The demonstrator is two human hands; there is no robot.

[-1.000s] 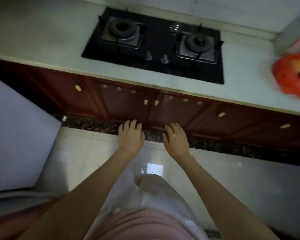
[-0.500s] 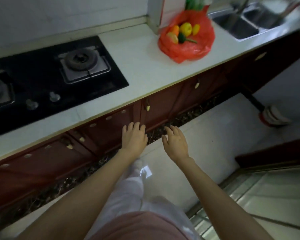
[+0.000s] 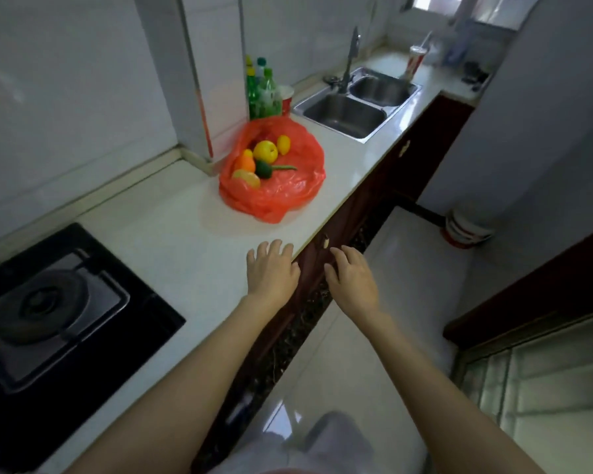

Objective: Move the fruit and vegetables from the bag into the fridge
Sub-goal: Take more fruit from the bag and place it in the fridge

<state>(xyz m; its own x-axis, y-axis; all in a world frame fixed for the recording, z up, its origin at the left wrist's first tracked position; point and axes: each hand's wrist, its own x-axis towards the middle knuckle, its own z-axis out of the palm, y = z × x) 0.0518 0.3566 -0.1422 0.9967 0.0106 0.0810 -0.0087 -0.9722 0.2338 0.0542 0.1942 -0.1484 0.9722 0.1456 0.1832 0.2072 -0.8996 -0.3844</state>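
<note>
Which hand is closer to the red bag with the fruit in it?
Left. The left hand is over the counter edge, just short of the red bag. The right hand is off the counter, above the floor, slightly farther away. Neither touches it.

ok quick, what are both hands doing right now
left hand: open, holding nothing, over the counter edge
right hand: open, holding nothing

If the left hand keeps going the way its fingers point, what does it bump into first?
Probably the red bag of fruit. The left hand points along the bare white counter toward it, with nothing between; its height above the counter is unclear.
</note>
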